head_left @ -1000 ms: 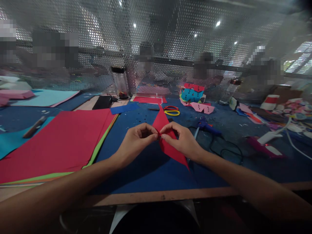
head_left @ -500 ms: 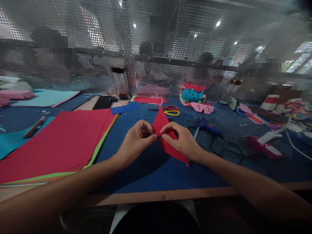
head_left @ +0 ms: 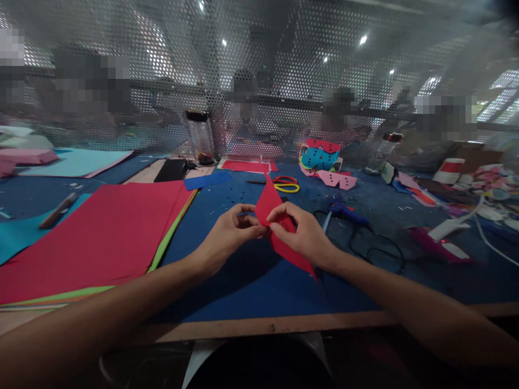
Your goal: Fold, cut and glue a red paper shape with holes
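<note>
Blue bench (head_left: pixel 243 294): left hand (head_left: pixel 225 237) and right hand (head_left: pixel 308 239) both pinch the red paper (head_left: pixel 265 201), already folded pointed, mid-crease apparently unfinished.

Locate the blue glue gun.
Head view, right of centre: the glue gun lies on the blue mat, just beyond the right hand pinching the red paper.

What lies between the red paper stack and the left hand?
Only bare blue mat, in the head view, separates the stack from the left hand on the red piece.
</note>
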`<state>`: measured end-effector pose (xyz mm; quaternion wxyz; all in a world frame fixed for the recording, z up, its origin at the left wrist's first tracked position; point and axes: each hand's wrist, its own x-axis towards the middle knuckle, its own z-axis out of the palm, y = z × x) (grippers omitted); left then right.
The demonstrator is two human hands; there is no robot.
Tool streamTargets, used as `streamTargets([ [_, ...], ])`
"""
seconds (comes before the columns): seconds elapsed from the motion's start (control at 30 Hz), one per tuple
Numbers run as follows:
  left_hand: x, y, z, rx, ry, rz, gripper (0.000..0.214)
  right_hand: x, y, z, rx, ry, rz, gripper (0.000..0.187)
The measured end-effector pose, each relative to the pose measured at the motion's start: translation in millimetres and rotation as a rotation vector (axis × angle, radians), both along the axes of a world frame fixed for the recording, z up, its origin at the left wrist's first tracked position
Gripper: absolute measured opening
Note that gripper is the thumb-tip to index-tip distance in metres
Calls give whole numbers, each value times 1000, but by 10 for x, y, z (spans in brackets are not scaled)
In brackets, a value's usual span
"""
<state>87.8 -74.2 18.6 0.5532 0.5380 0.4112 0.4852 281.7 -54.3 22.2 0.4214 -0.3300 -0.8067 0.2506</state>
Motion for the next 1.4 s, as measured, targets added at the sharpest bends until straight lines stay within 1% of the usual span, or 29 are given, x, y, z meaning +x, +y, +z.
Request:
streamTargets([
  [0.07, -9, 4, -9, 12, 63, -43, 26, -1, -4, 7, 2, -6, -1, 11],
  [0.13, -17, 0, -14, 24, 122, -62, 21, -3, -9, 11, 0, -12, 2, 11],
  [0.53, -33, 6, -36, 48, 191, -33, 22, 3, -12, 2, 23, -24, 31, 13],
  [0.73, -14, 1, -27, 54, 182, -36, 23, -3, -17, -3, 31, -36, 21, 15],
  [1.03, 12, -24, -15, 97, 231, -5, 19, -7, -32, -9, 52, -61, 19, 26],
  [1.13, 15, -24, -12, 105, 247, -11, 18, -14, -47, -2, 65, -78, 15, 26],
  [1.27, 27, -25, -1, 99, 219, -44, 17, -25, -63, -22, 75, -104, -8, 26],
  [1.4, 33, -21, -24, 99, 204, -51, 17, -35, -75, -44, 80, -128, -32, 26],
])
